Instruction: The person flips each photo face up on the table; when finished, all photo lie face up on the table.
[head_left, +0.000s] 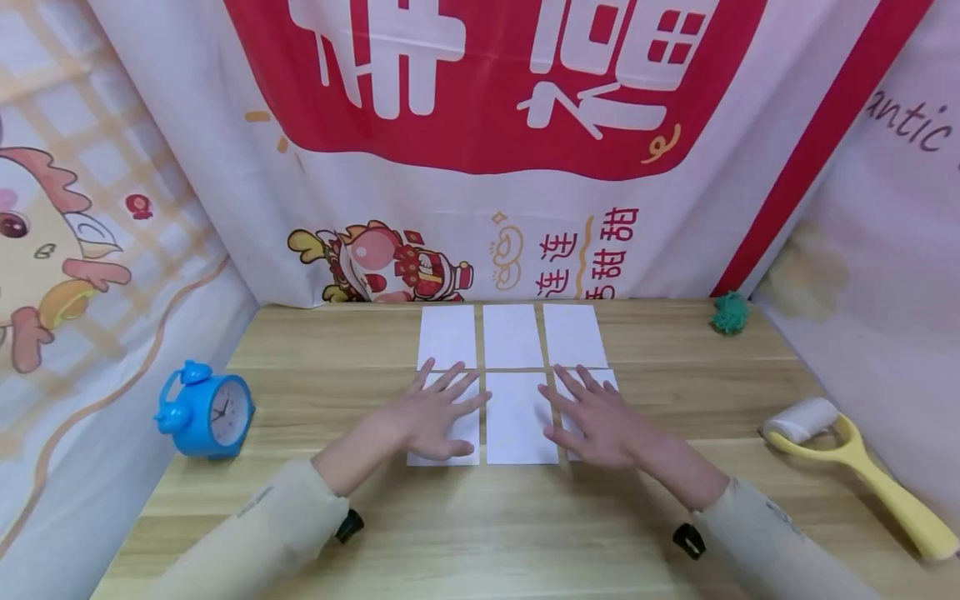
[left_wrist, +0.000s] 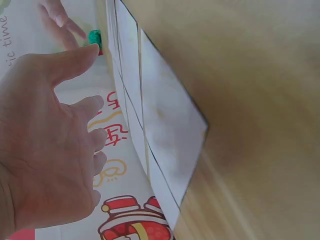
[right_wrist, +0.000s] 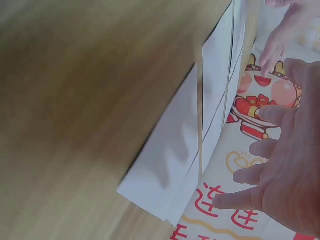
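Observation:
White rectangular cards lie flat in two rows of three, with thin gaps between them. The back row holds a left card (head_left: 447, 333), a middle card (head_left: 513, 333) and a right card (head_left: 575, 333). Over the front left card (head_left: 467, 429) my left hand (head_left: 438, 417) is spread, palm down, partly covering it. My right hand (head_left: 603, 421) spreads likewise over the front right card (right_wrist: 170, 145). Between the hands, the front middle card (head_left: 522, 417) shows almost whole. Both wrist views show a space between palms and cards; neither hand holds anything.
A blue alarm clock (head_left: 213, 412) stands on the wooden table (head_left: 480, 533) at left. On the right lie a yellow-handled lint roller (head_left: 862, 458) and, farther back, a crumpled green clump (head_left: 730, 313). Printed cloths (head_left: 480, 158) hang behind and at both sides.

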